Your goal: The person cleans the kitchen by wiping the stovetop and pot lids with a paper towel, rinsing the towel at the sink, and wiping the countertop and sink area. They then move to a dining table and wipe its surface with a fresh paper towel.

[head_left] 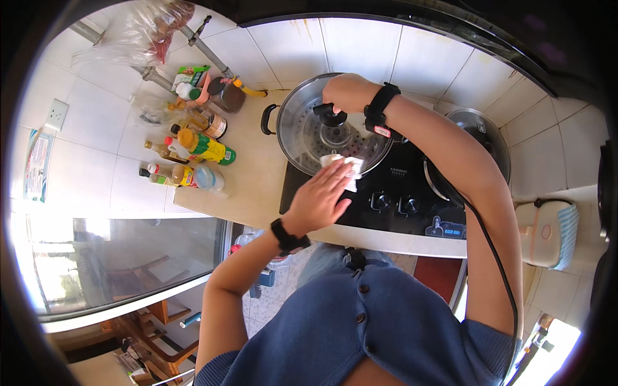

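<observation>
A large steamer pot with a glass lid [297, 128] stands on the left side of a black gas hob [396, 186]. Through the glass a perforated steamer tray shows. My right hand [345, 94] grips the black lid knob [324, 112] from above. My left hand [318, 195] lies flat, fingers stretched, over a crumpled white tissue [356, 166] at the lid's near edge. The hand presses on the tissue; whether the thumb pinches it is not visible. A black side handle [268, 119] sticks out at the pot's left.
Several sauce bottles and jars crowd the left counter, among them a yellow-capped green bottle [207, 147] and a brown-filled jar [227, 95]. Behind my right forearm sits another lidded pan [475, 130]. Two control knobs [381, 201] face me. A rice cooker [545, 234] is at right.
</observation>
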Demonstrator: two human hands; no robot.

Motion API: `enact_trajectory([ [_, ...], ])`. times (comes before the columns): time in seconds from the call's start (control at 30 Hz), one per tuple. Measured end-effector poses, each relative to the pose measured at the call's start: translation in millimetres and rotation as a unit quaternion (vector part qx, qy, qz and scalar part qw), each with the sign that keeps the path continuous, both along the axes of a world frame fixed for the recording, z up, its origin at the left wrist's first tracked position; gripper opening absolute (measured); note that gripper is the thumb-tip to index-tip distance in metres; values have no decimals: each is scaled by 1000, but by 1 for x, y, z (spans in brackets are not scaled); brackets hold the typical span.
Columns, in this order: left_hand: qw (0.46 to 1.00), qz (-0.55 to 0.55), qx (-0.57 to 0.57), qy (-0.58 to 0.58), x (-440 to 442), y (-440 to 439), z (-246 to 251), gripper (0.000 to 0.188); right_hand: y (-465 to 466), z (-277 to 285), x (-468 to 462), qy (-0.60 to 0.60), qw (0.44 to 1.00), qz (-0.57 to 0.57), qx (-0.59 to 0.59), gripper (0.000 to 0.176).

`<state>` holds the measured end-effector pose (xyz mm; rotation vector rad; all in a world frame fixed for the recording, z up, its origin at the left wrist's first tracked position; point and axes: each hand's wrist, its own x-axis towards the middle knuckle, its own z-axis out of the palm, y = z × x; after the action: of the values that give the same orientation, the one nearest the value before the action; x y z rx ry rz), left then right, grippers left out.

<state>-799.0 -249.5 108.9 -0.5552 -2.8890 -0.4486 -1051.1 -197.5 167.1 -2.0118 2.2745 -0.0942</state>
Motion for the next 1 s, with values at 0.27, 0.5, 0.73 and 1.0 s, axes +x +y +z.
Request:
enact_trajectory([
  [0.27, 999, 40, -22, 8, 12, -116, -4, 35, 7, -3, 13, 6, 996, -83, -29, 17],
  [0.5, 990, 75, 116, -17, -46, -171, -6, 25, 22, 8, 56, 46, 976, -203, -57, 37],
  [0.73, 592, -17, 794, -138, -15, -108, 3, 28, 132, -36, 238, -296, 757, -398, -425, 39],
  [1.0, 233, -33, 743, -626, 58, 63, 3, 66, 193, -95, 467, -394, 477, -611, -494, 35],
])
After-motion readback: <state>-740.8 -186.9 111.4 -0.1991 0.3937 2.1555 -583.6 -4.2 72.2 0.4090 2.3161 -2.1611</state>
